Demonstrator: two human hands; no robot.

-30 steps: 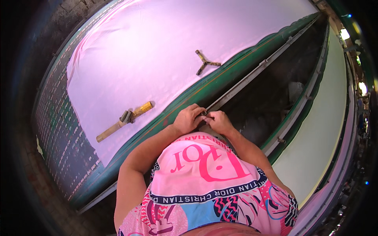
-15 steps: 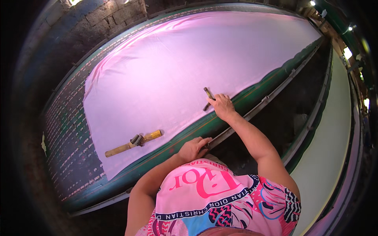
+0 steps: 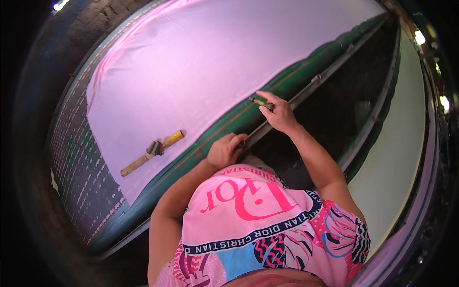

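Observation:
A short rod-like tool [image 3: 262,103], yellowish with a dark end, is held in the curled fingers of my right hand [image 3: 282,115], just over the green padded edge of the long table. My left hand [image 3: 224,151] rests lower, at the metal rail along that edge. Its fingers are bent together at the rail, and whatever they grip is hidden. Pink-white cloth [image 3: 191,62] covers much of the tabletop. On its near left part lies a wooden stick [image 3: 134,165] with yellow wrapping at one end and grey cylindrical pieces at its middle.
The green table edge [image 3: 210,138] and metal rail [image 3: 313,85] run diagonally in front of me. Left of the cloth, the dark tabletop [image 3: 79,177] has rows of pale marks. A dark gap separates this table from a second, pale-topped table [image 3: 406,143] on the right.
My right hand has lifted the rod-like tool off the cloth and drawn it back over the green edge. My left hand stays at the rail. The view has tilted downward.

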